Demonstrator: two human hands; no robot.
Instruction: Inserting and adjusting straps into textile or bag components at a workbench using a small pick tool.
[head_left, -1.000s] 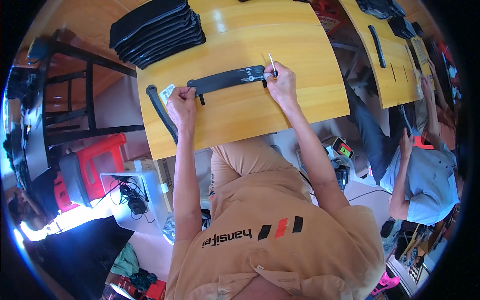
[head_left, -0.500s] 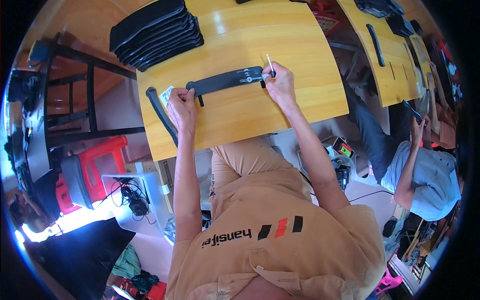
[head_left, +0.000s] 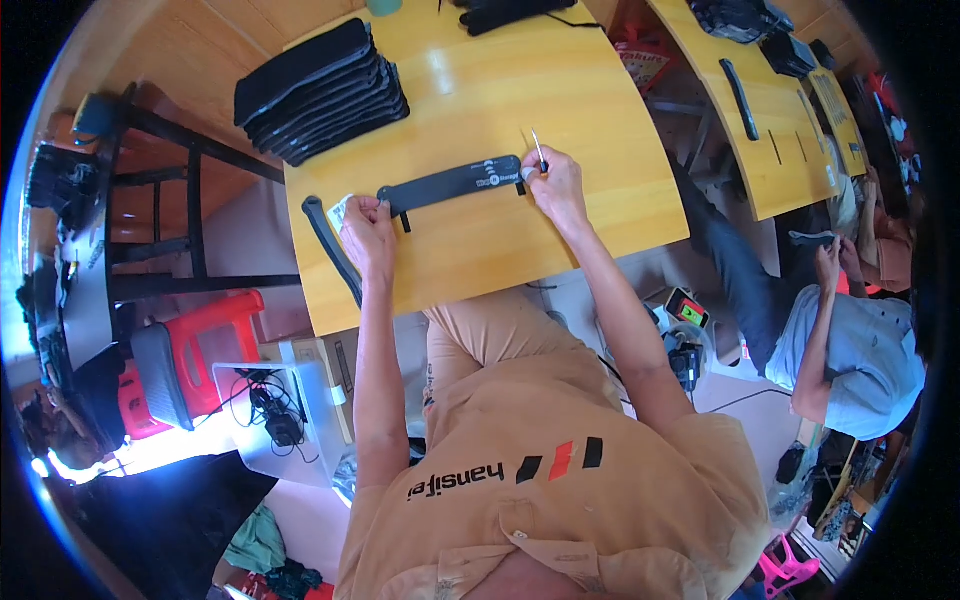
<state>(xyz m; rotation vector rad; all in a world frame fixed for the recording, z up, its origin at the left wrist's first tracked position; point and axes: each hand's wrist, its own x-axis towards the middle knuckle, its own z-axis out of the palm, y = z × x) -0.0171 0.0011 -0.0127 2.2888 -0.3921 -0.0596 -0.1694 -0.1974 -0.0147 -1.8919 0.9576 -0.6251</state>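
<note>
Setting: wooden counter (head_left: 600, 200), workshop floor below.
Change: little is shifting; both hands are staying put on one strap.
Left hand (head_left: 368, 225): pinching the black strap (head_left: 452, 183) closed near the left edge.
Right hand (head_left: 556, 183): gripping a thin tool (head_left: 538, 150) at the strap's end.
Count: one strap in hand, one loose strap (head_left: 330, 245), one stack of black pieces (head_left: 320, 90) at the far corner.

Yellow wooden tables (head_left: 600, 215), red stool (head_left: 205, 330)

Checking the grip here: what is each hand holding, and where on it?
Left hand pins the black strap's left end; right hand holds a thin tool by its lower end.
</note>
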